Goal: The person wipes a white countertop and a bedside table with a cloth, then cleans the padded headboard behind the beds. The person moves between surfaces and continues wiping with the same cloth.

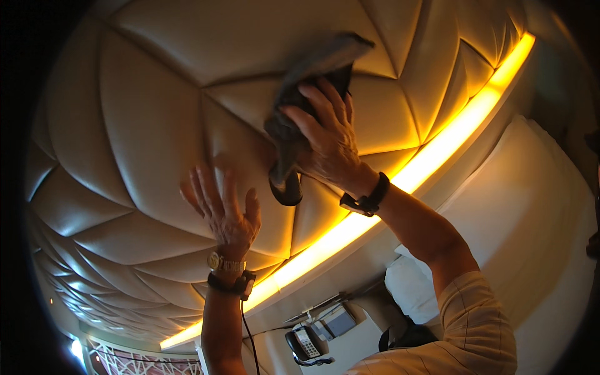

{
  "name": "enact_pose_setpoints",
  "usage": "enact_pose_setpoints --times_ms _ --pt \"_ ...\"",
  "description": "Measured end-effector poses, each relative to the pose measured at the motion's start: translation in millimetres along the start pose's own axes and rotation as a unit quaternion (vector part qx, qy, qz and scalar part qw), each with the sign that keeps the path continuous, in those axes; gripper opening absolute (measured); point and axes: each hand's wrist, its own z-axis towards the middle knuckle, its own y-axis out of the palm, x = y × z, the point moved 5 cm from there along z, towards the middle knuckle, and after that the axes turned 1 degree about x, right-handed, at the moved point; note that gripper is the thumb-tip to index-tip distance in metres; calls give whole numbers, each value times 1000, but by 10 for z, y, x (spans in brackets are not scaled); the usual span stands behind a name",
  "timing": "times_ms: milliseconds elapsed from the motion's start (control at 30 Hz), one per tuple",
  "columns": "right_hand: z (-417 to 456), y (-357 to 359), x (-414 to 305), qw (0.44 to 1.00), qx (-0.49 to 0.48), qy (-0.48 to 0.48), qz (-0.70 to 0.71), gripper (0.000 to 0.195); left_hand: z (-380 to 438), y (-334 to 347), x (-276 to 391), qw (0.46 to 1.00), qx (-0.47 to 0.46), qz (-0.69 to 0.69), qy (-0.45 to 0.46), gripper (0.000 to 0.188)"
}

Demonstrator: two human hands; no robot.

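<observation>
My right hand [328, 131] presses a dark cloth [293, 110] against an upholstered wall panel [159, 126], its fingers spread over the fabric. The cloth is bunched and slightly blurred, with one end hanging below the hand and another reaching up and right. The panel is padded, leather-like and stitched into angular facets. Lower left, my left hand [227, 211] has its fingers apart and holds nothing. It is raised before the panel; whether the palm touches it, I cannot tell. A gold-coloured watch [227, 262] and a black strap are on the left wrist, and a black strap [368, 197] on the right.
A glowing yellow light strip [337, 234] runs along the panel's lower edge. Beneath it are a bed with white linen [520, 225], a pillow [410, 286], and a desk telephone [304, 342] on a light surface beside a grey box [336, 321]. A cable [248, 328] hangs from my left wrist.
</observation>
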Motion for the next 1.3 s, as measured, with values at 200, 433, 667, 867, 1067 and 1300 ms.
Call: enact_pose_setpoints --times_ms 200,433,667,867,1067,1300 --pt "-805 -492 952 987 70 143 -29 66 760 431 514 996 29 -62 48 64" --pt "-868 -624 1183 970 119 211 -13 81 1122 655 651 1000 21 -18 14 68" --pt "822 -159 365 995 98 -20 0 80 1136 639 611 996 -20 -86 1 80" --pt "1539 -186 484 981 127 -136 -58 64 1093 653 627 999 -2 -5 32 66" --pt "1171 -1012 1875 962 158 -142 -171 44 1120 694 708 1000 -14 21 6 68" --pt "-425 -1126 2177 986 87 32 -139 34 1117 814 814 999 3 40 -10 65"
